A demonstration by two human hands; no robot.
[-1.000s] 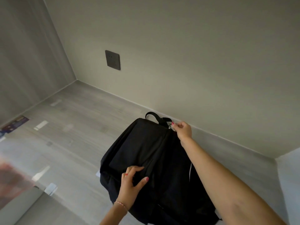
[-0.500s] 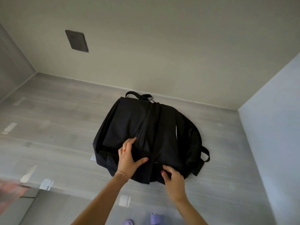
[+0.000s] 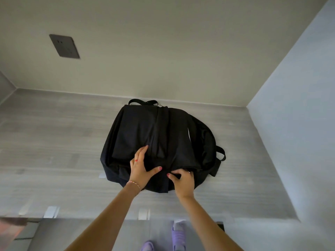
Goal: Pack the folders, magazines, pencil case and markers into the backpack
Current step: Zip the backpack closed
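Black fabric fills the middle of the view: the backpack lies flat on the grey wood-grain tabletop, toward its far edge, close to the beige wall and nearer the far right corner than the left. Its carry handle points at the far edge, and a small metal zipper pull sits just beside that handle. A shoulder strap loops out on the backpack's right side.

The left hand rests on the near part of the backpack with its fingers straight and spread and the thumb stretched out to the right, pressing the fabric flat and gripping nothing. The right hand is just beside it at the backpack's near edge, its fingers curled and pinching the black fabric there; what exactly lies between the fingertips is too dark to tell. A thin bracelet circles the left wrist.

On the wall, up and to the left, sits a dark socket plate. Pale tape marks lie along the tabletop's near edge. Below that edge, purple shoes show on the floor.
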